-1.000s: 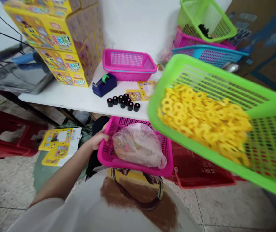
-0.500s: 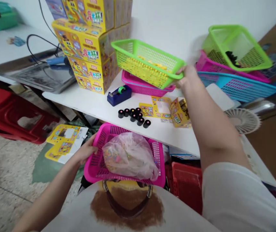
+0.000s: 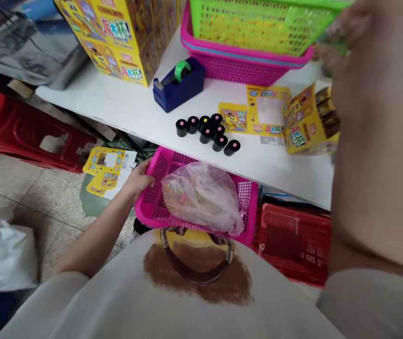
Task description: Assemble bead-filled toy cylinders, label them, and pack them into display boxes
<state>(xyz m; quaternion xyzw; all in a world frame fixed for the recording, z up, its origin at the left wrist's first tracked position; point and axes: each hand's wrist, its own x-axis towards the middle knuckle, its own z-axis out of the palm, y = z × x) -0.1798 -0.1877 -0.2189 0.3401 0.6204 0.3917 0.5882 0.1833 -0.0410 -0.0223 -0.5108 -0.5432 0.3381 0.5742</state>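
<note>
My left hand [image 3: 141, 180] is closed round the left rim of a pink plastic basket [image 3: 145, 214] at my lap. Inside that basket lies a clear plastic bag [image 3: 205, 197] with small colourful pieces in it. At the upper right, my right hand [image 3: 346, 35], blurred, grips the right end of a lime-green basket [image 3: 244, 26] holding yellow pieces. This green basket sits over stacked pink baskets [image 3: 244, 68] on the white table. Several black cylinders with pink or yellow dots [image 3: 206, 134] stand near the table's front edge.
A blue tape dispenser [image 3: 180, 89] stands beside stacked yellow boxes [image 3: 116, 44]. A flattened yellow carton [image 3: 267, 110] and a part-folded box [image 3: 303, 122] lie on the right. A red stool [image 3: 21, 127] is at left, a red crate [image 3: 295, 240] below the table.
The green basket was tilted above the pink baskets; it is now lower and more level on them, my right hand still at its end. The view has shifted closer to the table.
</note>
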